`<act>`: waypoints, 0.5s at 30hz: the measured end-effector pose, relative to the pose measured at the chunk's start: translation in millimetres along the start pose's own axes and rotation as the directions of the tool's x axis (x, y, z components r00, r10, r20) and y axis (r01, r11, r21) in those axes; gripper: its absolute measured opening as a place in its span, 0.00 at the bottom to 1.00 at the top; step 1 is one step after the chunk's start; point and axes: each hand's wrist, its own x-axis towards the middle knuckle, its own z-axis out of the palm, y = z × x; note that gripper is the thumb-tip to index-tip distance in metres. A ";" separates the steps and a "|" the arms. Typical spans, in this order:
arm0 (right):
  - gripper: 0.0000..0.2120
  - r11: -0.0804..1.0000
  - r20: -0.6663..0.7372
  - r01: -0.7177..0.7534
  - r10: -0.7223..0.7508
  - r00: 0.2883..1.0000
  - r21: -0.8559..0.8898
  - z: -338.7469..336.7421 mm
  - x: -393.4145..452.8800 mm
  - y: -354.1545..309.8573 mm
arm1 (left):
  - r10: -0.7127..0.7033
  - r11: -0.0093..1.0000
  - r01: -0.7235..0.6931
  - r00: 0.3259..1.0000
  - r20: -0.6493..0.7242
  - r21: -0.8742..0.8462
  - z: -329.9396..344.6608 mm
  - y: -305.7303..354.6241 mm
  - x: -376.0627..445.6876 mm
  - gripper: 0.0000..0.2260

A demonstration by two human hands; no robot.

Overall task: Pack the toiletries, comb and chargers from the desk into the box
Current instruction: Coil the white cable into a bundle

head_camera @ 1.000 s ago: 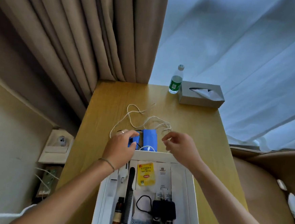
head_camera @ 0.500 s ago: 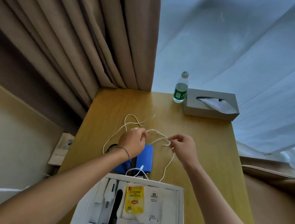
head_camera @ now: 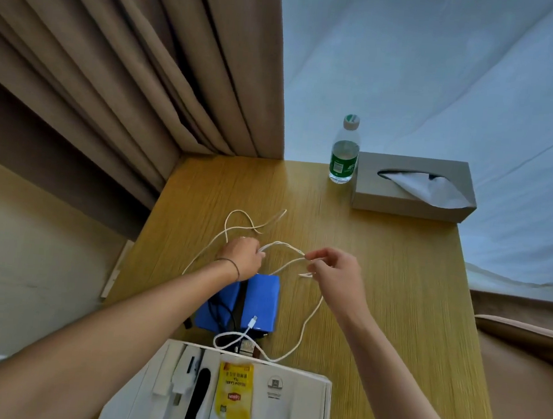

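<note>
A long white charging cable point(head_camera: 306, 324) lies looped over the wooden desk point(head_camera: 395, 284). My left hand point(head_camera: 243, 259) grips one stretch of it and my right hand point(head_camera: 333, 270) pinches another stretch, the piece between them raised off the desk. One white plug end lies on two blue power banks point(head_camera: 261, 304) just beyond the white box point(head_camera: 303, 396). The box at the bottom edge holds a black comb point(head_camera: 197, 398), a yellow tea sachet point(head_camera: 233, 391), white packets and a white charger point(head_camera: 184, 372).
A green-labelled water bottle point(head_camera: 344, 150) and a grey tissue box point(head_camera: 412, 187) stand at the desk's far right corner. Beige curtains point(head_camera: 131, 65) hang at the far left, sheer curtains on the right. A brown chair point(head_camera: 528, 361) sits right of the desk.
Both hands left the power banks and box edge, moved farther out over the desk and took hold of the white cable, lifting a stretch of it. The view tilted upward.
</note>
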 end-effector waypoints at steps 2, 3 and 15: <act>0.09 0.999 -0.006 0.037 -0.037 0.999 -0.021 -1.8 -4.0 -5.7 | 0.044 0.986 -0.045 0.999 -0.009 -0.158 -8.6 -1.6 -6.2 0.15; 0.09 0.997 -0.012 0.063 -0.064 0.998 -0.047 -1.7 -6.4 -9.2 | 0.074 0.969 -0.078 0.997 -0.027 -0.233 -14.6 -1.6 -11.1 0.15; 0.24 0.879 0.055 0.400 -0.400 0.915 -0.259 10.8 -47.4 -75.3 | 0.341 0.662 -0.346 0.929 -0.144 -0.665 -104.1 13.6 -91.3 0.16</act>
